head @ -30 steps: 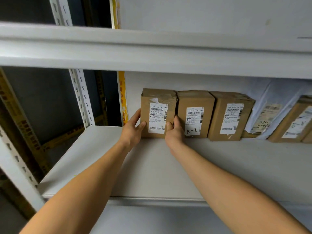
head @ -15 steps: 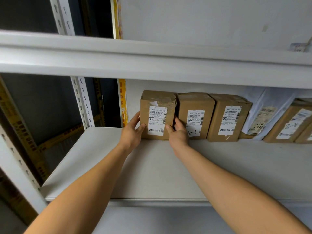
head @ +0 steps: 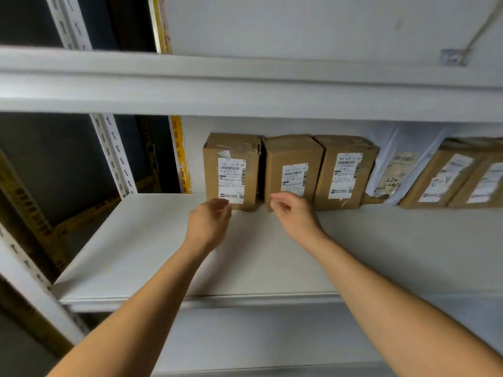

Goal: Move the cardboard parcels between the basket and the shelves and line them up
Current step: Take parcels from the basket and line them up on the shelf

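A row of cardboard parcels stands upright at the back of a white metal shelf (head: pixel 152 251). The leftmost parcel (head: pixel 231 170) has a white label, and two more (head: pixel 292 170) (head: pixel 344 172) stand beside it. My left hand (head: pixel 211 223) hovers just in front of the leftmost parcel's lower edge, fingers loosely curled, holding nothing. In front of the second parcel's base, my right hand (head: pixel 292 213) is likewise loosely curled and empty. Neither hand grips a parcel. No basket is in view.
A white plastic mailer (head: pixel 394 170) leans between the third parcel and more cardboard parcels (head: pixel 446 178) at the right. Another shelf board (head: pixel 245 85) runs close overhead. A perforated white upright (head: pixel 114 156) stands at the left, with dark space behind it.
Both hands have let go of the leftmost parcel and drawn back toward me. The parcel now stands free on the shelf, with a narrow gap to the second one.
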